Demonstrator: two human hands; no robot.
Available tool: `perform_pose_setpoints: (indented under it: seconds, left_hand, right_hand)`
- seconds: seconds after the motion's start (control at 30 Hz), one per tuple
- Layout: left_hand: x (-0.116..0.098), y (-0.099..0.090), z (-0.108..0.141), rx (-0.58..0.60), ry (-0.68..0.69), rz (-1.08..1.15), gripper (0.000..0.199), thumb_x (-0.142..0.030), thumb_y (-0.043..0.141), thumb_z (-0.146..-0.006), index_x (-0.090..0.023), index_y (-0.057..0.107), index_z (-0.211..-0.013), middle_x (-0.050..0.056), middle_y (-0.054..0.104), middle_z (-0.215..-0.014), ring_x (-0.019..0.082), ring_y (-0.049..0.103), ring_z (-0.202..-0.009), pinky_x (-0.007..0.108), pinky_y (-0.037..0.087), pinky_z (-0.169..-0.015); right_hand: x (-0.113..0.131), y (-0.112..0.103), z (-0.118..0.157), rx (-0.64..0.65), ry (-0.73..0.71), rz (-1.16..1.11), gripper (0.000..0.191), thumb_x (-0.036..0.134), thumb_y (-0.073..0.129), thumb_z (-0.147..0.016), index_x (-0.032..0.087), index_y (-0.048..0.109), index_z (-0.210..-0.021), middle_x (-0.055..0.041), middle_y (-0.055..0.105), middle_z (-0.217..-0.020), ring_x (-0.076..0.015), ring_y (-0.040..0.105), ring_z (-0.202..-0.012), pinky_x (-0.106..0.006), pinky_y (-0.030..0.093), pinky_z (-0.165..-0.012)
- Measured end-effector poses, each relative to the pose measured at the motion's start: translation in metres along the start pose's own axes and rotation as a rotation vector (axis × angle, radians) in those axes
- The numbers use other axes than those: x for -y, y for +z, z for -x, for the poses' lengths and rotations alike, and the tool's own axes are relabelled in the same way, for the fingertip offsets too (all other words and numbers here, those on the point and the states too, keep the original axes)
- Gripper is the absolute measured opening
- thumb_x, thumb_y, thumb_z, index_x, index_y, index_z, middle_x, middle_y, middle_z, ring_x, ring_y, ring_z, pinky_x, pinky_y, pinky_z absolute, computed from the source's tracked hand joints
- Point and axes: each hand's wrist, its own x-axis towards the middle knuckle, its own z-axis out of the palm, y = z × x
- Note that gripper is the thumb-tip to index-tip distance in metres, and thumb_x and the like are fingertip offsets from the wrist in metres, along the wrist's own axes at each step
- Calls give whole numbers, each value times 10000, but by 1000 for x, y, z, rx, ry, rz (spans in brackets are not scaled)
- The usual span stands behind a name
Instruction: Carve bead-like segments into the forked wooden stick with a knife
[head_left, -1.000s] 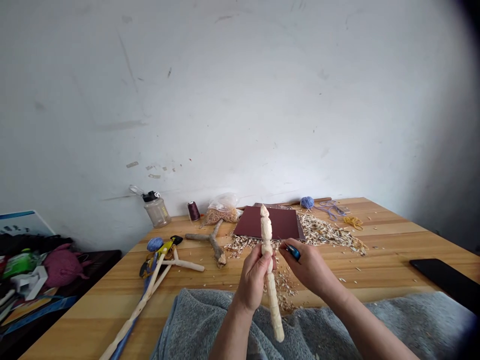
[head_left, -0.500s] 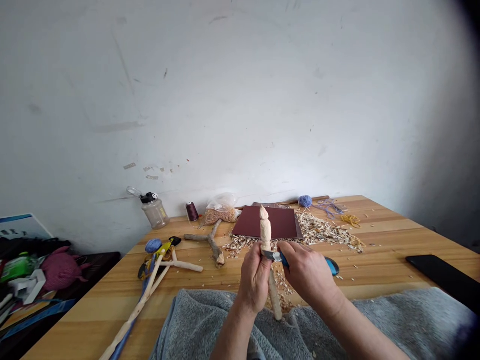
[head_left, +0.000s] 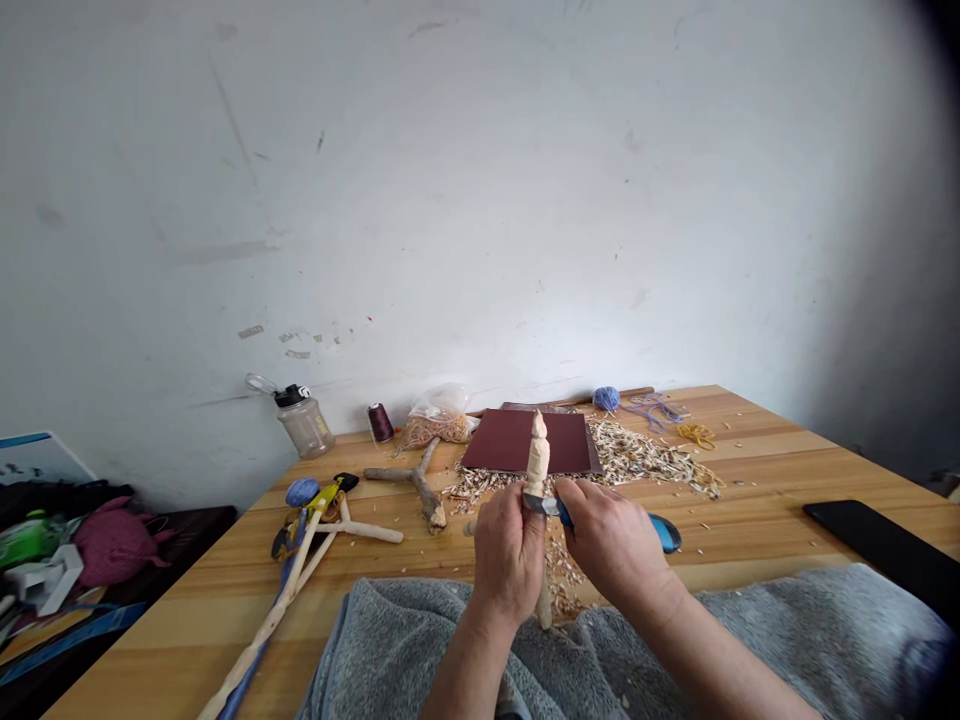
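My left hand (head_left: 506, 555) is wrapped round a peeled wooden stick (head_left: 538, 465), which stands roughly upright. Its pale top is carved to a pointed tip with a notch under it, while the lower end comes out below my hand close to the towel. A short pale stub (head_left: 469, 528) shows left of that hand; whether it belongs to the stick I cannot tell. My right hand (head_left: 615, 540) grips a blue-and-black-handled knife (head_left: 665, 533). The blade lies across the stick just above my left fist, close to the left thumb.
Wood shavings (head_left: 645, 458) lie around a dark red sheet (head_left: 491, 440). A forked branch (head_left: 420, 480), peeled sticks (head_left: 277, 615), a bottle (head_left: 306, 425), a thread spool (head_left: 380, 423) and blue yarn (head_left: 606, 398) are on the table. A grey towel (head_left: 405, 640) covers the front edge; a black flat object (head_left: 874, 545) lies right.
The stick's top has tilted slightly to the right and its lower end has shifted left. The pale stub has come into view beside my left hand. Both hands keep their grips.
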Motion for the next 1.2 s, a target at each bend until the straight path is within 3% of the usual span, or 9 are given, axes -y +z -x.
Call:
perform_pose_setpoints:
  seconds: [0.23,0.57,0.9,1.2]
  left_hand:
    - [1,-2,-1,-113,132,-164,154,-265,430,-884,-185,548,-943,69,617,-867,209,551,-843,318,387,-739]
    - [-2,-4,1,-153,132,-197,164,-277,446,-875,-195,582,-917,61,633,-818,203,569,-790,293,387,-690]
    - [-2,-7,1,-140,108,-208,192,-306,446,-875,-192,598,-899,54,640,-800,199,573,-774,282,385,-679]
    - [-5,-19,0,-40,46,-49,226,-339,451,-867,-189,598,-781,25,604,-700,158,536,-691,232,350,-623]
  right_hand:
    - [3,1,-1,67,47,-15,138,134,440,-811,232,515,-872,1,621,-770,-142,587,-640,-264,179,-490]
    - [3,2,-3,66,66,-55,149,124,441,-813,236,520,-871,2,641,-790,-139,603,-670,-265,192,-502]
    - [2,-1,-4,47,57,-60,142,118,458,-796,233,525,-844,14,634,-777,-135,598,-657,-272,172,-503]
    - [0,-2,-4,35,52,-67,161,113,469,-766,236,540,-844,12,631,-781,-127,582,-668,-267,199,-520]
